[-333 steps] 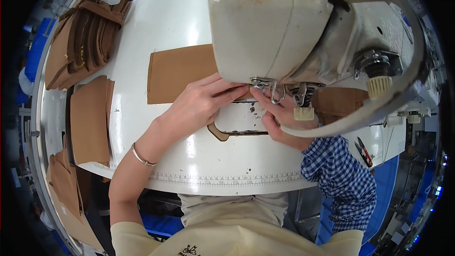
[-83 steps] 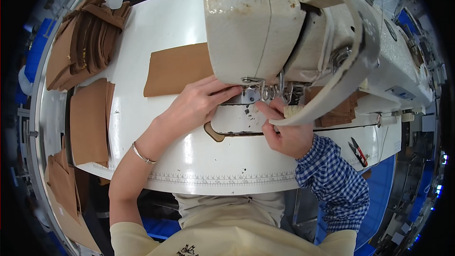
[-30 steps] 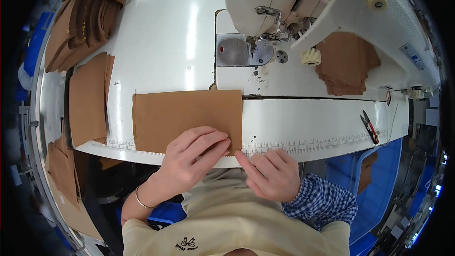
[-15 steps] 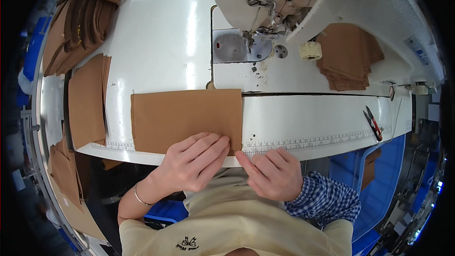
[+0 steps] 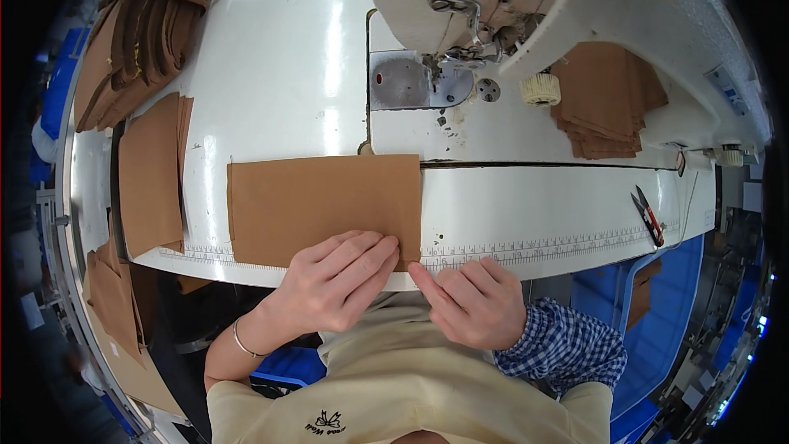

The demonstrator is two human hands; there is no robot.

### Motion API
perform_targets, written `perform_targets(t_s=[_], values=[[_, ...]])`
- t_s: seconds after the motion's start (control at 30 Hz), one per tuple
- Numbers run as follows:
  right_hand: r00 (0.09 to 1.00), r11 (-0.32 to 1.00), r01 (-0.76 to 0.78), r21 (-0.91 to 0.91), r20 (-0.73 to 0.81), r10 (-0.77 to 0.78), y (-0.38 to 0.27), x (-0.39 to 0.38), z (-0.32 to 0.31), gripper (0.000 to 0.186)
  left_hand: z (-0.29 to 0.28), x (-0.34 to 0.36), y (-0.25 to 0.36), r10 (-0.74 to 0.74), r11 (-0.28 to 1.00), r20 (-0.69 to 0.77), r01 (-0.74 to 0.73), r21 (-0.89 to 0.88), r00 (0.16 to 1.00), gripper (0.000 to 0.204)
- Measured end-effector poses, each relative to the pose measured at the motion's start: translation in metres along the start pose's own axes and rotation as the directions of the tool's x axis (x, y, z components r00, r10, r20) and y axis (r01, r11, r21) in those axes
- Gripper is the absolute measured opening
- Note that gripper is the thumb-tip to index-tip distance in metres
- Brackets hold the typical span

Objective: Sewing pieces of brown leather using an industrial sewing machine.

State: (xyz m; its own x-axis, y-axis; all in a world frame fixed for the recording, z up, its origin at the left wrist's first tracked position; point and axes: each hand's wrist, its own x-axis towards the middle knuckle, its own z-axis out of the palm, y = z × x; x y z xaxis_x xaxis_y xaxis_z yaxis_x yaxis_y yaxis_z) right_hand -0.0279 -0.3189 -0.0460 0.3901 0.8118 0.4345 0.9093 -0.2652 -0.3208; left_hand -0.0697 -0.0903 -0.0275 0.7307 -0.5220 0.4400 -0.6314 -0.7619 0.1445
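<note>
A brown rectangular fabric piece (image 5: 320,197) lies flat across the near edge of the white sewing table. Its right and near edges meet close to my hands. My left hand (image 5: 341,279) is closed, its fingers pressed together on the fabric near that corner. With its index fingertip at the corner itself, my right hand (image 5: 472,304) has the other fingers curled in; its thumb is hidden. A ruler strip (image 5: 526,253) runs along the table edge, partly under the fabric. Beyond the fabric stands the sewing machine (image 5: 460,49), its metal needle plate (image 5: 399,82) bare.
Brown fabric stacks lie at the far left (image 5: 140,41), at the left edge (image 5: 150,177) and right of the machine head (image 5: 604,99). Red-handled thread snips (image 5: 648,215) rest on the table at right. A blue bin (image 5: 670,312) stands below the right edge.
</note>
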Motion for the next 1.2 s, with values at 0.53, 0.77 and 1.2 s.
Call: perform_targets(t_s=[0.53,0.77,1.2], values=[[0.995,0.988,0.065,-0.137,0.090,-0.053,0.005,0.004,-0.010,0.045,0.015,0.023,-0.017,-0.162,0.984,0.057,0.165,-0.063,0.985,0.040],[0.990,0.994,-0.020,-0.103,0.138,0.035,0.023,0.019,-0.016,0.041,0.023,0.046,-0.039,-0.140,0.986,0.061,0.145,-0.079,0.988,0.044],[0.987,0.988,-0.061,-0.141,0.140,0.081,0.058,0.042,-0.015,0.049,0.032,0.076,-0.083,-0.119,0.983,0.039,0.124,-0.138,0.992,0.041]])
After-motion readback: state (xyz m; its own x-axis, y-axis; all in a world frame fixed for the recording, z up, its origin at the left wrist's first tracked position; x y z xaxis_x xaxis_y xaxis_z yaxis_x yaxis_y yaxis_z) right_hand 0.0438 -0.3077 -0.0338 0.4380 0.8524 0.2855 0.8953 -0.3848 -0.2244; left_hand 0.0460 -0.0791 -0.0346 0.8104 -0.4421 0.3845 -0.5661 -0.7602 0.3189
